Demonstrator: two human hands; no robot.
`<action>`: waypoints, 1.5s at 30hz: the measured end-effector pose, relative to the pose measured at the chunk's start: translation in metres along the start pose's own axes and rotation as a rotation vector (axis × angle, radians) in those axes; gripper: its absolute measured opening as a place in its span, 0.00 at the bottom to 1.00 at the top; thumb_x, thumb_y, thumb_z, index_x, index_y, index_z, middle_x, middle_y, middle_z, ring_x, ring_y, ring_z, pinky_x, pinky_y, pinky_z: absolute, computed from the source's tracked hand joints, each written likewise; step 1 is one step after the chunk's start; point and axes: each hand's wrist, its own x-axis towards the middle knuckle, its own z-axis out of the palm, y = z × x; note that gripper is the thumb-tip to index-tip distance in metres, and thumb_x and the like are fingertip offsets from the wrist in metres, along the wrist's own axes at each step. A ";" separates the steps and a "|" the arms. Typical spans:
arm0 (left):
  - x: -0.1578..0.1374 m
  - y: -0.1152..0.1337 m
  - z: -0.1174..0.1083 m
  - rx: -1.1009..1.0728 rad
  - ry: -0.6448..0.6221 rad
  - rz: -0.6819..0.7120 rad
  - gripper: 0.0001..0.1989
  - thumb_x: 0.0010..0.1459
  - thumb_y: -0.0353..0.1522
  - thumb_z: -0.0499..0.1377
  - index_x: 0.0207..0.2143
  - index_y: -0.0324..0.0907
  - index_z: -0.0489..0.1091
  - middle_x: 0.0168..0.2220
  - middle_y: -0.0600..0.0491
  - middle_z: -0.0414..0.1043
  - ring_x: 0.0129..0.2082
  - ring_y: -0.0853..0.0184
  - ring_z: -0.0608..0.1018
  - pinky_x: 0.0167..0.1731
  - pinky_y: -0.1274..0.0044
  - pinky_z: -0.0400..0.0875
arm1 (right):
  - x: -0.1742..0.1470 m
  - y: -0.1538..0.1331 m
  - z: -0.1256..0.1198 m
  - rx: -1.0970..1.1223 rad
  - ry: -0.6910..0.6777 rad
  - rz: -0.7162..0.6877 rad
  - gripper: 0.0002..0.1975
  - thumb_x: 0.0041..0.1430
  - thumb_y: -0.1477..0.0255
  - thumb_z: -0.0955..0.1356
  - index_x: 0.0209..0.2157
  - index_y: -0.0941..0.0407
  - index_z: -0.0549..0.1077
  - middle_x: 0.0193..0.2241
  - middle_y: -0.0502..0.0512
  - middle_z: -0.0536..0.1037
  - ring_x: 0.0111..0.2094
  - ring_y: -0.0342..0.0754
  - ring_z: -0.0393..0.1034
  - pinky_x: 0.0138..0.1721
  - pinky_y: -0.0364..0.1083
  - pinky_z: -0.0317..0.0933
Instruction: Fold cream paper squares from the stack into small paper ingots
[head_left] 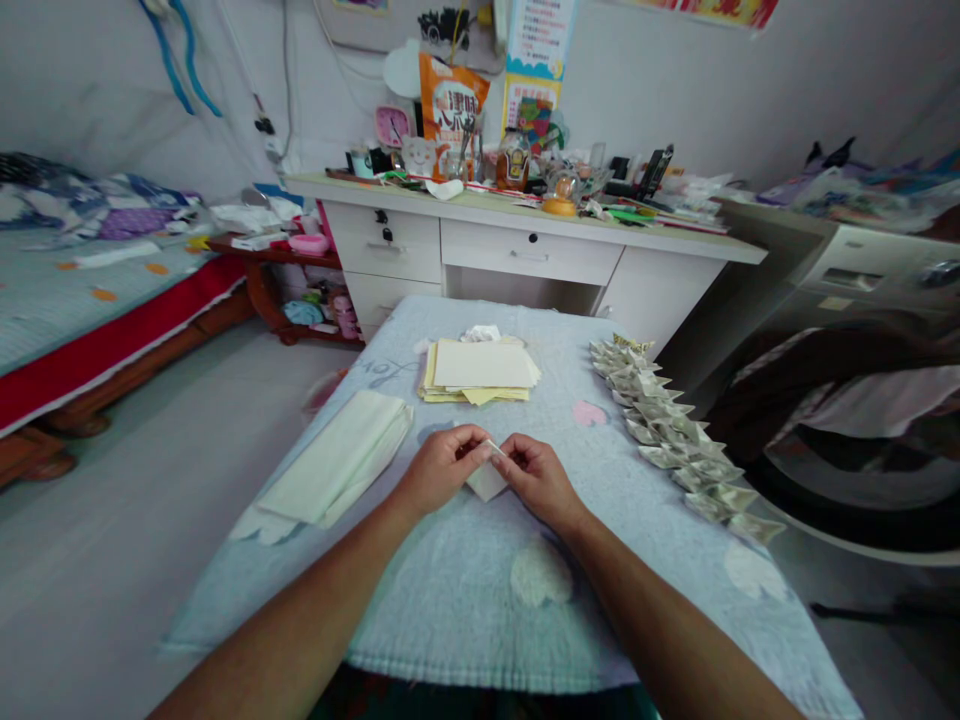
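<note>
Between my two hands is a small folded piece of pale paper (487, 484), its lower point hanging beneath my fingers. My left hand (448, 464) pinches its left side, thumb against the upper edge. Closed on the right side is my right hand (538, 474), its thumb close to the other. Just beyond lies a stack of cream and yellow paper sheets (482, 365). To the left rests a folded pile of pale green paper (334, 455). Several folded paper boats (667, 430) stand in a long row along the right.
A light blue patterned cloth (465, 610) covers the table. Crumpled white tissue (481, 333) sits behind the stack. Beyond is a white desk (525, 250) crowded with small items. A washing machine (847, 290) stands at right, a bed (112, 310) at left.
</note>
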 end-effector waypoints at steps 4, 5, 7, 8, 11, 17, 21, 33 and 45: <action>0.000 0.004 0.000 0.094 0.018 0.028 0.11 0.57 0.37 0.58 0.32 0.38 0.73 0.27 0.55 0.73 0.29 0.69 0.73 0.30 0.80 0.65 | 0.000 0.002 0.001 -0.081 0.018 -0.018 0.12 0.57 0.64 0.67 0.25 0.57 0.67 0.19 0.45 0.62 0.21 0.39 0.55 0.24 0.40 0.50; 0.000 0.004 0.000 0.101 0.024 0.035 0.11 0.57 0.37 0.57 0.31 0.39 0.74 0.28 0.54 0.73 0.30 0.69 0.73 0.31 0.80 0.65 | 0.000 0.002 0.000 -0.091 0.016 -0.021 0.12 0.57 0.64 0.67 0.25 0.57 0.67 0.19 0.45 0.62 0.22 0.39 0.55 0.24 0.40 0.50; 0.000 0.005 -0.001 0.096 0.036 0.043 0.11 0.57 0.37 0.57 0.31 0.39 0.74 0.28 0.54 0.74 0.31 0.68 0.73 0.33 0.79 0.66 | 0.000 0.002 -0.001 -0.076 -0.001 -0.024 0.12 0.57 0.64 0.67 0.26 0.57 0.67 0.19 0.45 0.63 0.22 0.39 0.55 0.25 0.39 0.51; 0.001 0.006 -0.001 0.085 0.042 0.040 0.12 0.57 0.37 0.56 0.31 0.38 0.74 0.28 0.54 0.74 0.30 0.68 0.73 0.33 0.79 0.66 | 0.000 0.001 -0.002 -0.057 -0.017 -0.026 0.12 0.56 0.63 0.67 0.26 0.57 0.67 0.20 0.45 0.63 0.23 0.40 0.56 0.25 0.39 0.51; 0.001 0.005 -0.002 0.027 0.078 0.016 0.12 0.57 0.38 0.57 0.29 0.38 0.74 0.26 0.55 0.72 0.28 0.69 0.72 0.31 0.80 0.65 | -0.001 -0.004 -0.007 0.001 -0.078 -0.036 0.13 0.56 0.62 0.67 0.30 0.58 0.69 0.22 0.47 0.66 0.25 0.40 0.58 0.27 0.40 0.54; 0.002 0.001 -0.006 -0.130 0.150 -0.052 0.13 0.55 0.39 0.58 0.29 0.38 0.72 0.24 0.56 0.69 0.26 0.71 0.69 0.27 0.81 0.63 | -0.002 -0.008 -0.012 0.038 -0.103 -0.008 0.15 0.57 0.60 0.66 0.29 0.58 0.71 0.22 0.48 0.66 0.24 0.40 0.58 0.27 0.40 0.54; 0.003 0.003 -0.006 -0.174 0.168 -0.080 0.12 0.54 0.39 0.59 0.28 0.38 0.72 0.24 0.56 0.69 0.26 0.71 0.69 0.27 0.81 0.62 | -0.002 -0.005 -0.011 0.048 -0.092 0.001 0.17 0.57 0.58 0.66 0.25 0.58 0.70 0.20 0.47 0.63 0.22 0.40 0.55 0.25 0.40 0.52; 0.004 0.000 -0.006 -0.200 0.169 -0.103 0.12 0.53 0.39 0.60 0.29 0.37 0.74 0.25 0.56 0.71 0.26 0.71 0.70 0.28 0.81 0.63 | 0.000 -0.003 -0.012 0.031 -0.028 0.005 0.18 0.55 0.58 0.67 0.22 0.57 0.66 0.18 0.45 0.61 0.21 0.39 0.53 0.24 0.40 0.49; 0.003 -0.002 -0.003 -0.180 0.125 -0.063 0.12 0.52 0.39 0.62 0.33 0.38 0.74 0.27 0.55 0.73 0.27 0.70 0.72 0.29 0.80 0.64 | 0.000 -0.005 -0.014 -0.006 -0.010 -0.052 0.16 0.59 0.60 0.65 0.26 0.57 0.72 0.21 0.49 0.67 0.24 0.42 0.60 0.27 0.41 0.55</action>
